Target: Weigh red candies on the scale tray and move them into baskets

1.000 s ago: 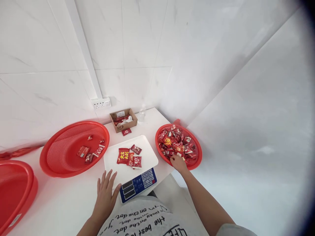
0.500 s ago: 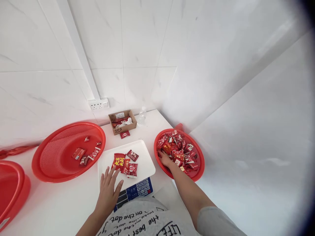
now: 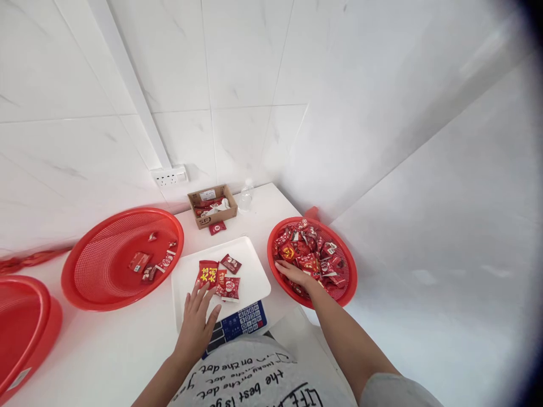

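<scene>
My left hand (image 3: 197, 316) is open, its fingers spread over the near left part of the white scale tray (image 3: 250, 265). Its fingertips reach the lower edge of a red packet with yellow characters (image 3: 207, 273). Beside that packet lie a dark red packet (image 3: 231, 263) and a red-and-white packet (image 3: 230, 288), with a smaller orange-red one partly covered. My right hand (image 3: 297, 275) rests on the wrapped snacks (image 3: 307, 263) in the right red basket (image 3: 351, 277). Its visible fingers are stretched out and hold nothing I can see.
A large red basket (image 3: 102, 254) with a few packets stands left, another red basket (image 3: 25, 333) nearer. Behind the tray are a small cardboard box (image 3: 218, 216), a loose red packet (image 3: 217, 228) and a clear bottle (image 3: 246, 196). The scale's blue keypad (image 3: 241, 323) faces me.
My right hand has lifted slightly and flattened over the snacks, its fingers less buried. My left hand stays at the tray. The whole view has shifted a little.
</scene>
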